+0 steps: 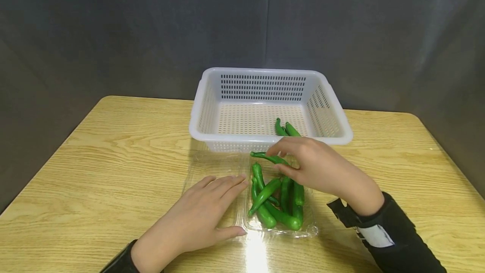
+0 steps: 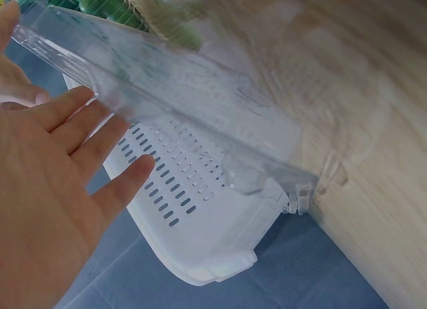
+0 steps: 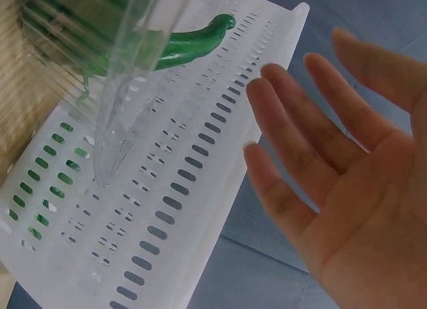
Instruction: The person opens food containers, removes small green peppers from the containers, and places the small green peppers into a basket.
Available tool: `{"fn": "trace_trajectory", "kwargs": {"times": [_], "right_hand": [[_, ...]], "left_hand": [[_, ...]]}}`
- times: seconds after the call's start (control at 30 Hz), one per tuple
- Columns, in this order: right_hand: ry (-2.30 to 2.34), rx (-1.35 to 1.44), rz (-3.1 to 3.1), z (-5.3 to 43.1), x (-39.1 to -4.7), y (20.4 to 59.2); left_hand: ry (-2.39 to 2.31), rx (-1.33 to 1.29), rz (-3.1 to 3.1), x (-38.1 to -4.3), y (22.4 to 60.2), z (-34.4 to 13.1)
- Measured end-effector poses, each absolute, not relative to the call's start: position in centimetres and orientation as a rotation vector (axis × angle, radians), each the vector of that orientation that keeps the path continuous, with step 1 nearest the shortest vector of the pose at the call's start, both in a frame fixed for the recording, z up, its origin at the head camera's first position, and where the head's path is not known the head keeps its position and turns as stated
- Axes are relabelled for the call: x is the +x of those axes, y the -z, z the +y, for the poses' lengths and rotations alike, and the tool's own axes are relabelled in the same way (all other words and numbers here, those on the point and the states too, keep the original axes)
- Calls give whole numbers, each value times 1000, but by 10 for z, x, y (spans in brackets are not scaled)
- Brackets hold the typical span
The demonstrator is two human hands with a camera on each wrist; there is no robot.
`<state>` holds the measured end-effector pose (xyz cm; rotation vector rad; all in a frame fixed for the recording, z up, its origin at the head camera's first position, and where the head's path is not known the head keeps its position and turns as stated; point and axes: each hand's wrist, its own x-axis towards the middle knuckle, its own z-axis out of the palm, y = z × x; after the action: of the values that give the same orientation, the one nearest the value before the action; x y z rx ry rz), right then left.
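Several long green peppers (image 1: 267,197) lie in the right half of a clear plastic clamshell box (image 1: 280,234). One green pepper (image 1: 269,157) lies across the far end of that half, its tip jutting out in the right wrist view (image 3: 193,47). My right hand (image 1: 314,163) hovers right over that pepper; its fingers (image 3: 293,129) are loosely extended and apart from it in the right wrist view. Flat, with fingers spread, my left hand (image 1: 201,210) lies over the box's left half, its fingertips by the middle fold. In the left wrist view its fingers (image 2: 80,132) touch the clear plastic.
Behind the box stands a white perforated basket (image 1: 261,138), with a few green peppers (image 1: 282,128) at its near right. Everything rests on a wood-grain table (image 1: 121,146). A dark grey curtain (image 1: 170,33) hangs behind and at both sides.
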<state>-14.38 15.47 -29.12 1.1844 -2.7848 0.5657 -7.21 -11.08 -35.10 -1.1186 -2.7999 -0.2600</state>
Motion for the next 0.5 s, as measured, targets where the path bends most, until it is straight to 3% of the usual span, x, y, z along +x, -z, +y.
{"fn": "trace_trajectory", "kwargs": {"times": [0.5], "right_hand": [[-532, 1358, -2885, 149, -148, 310]], "left_hand": [[266, -1121, -2815, -72, 350, -111]]}}
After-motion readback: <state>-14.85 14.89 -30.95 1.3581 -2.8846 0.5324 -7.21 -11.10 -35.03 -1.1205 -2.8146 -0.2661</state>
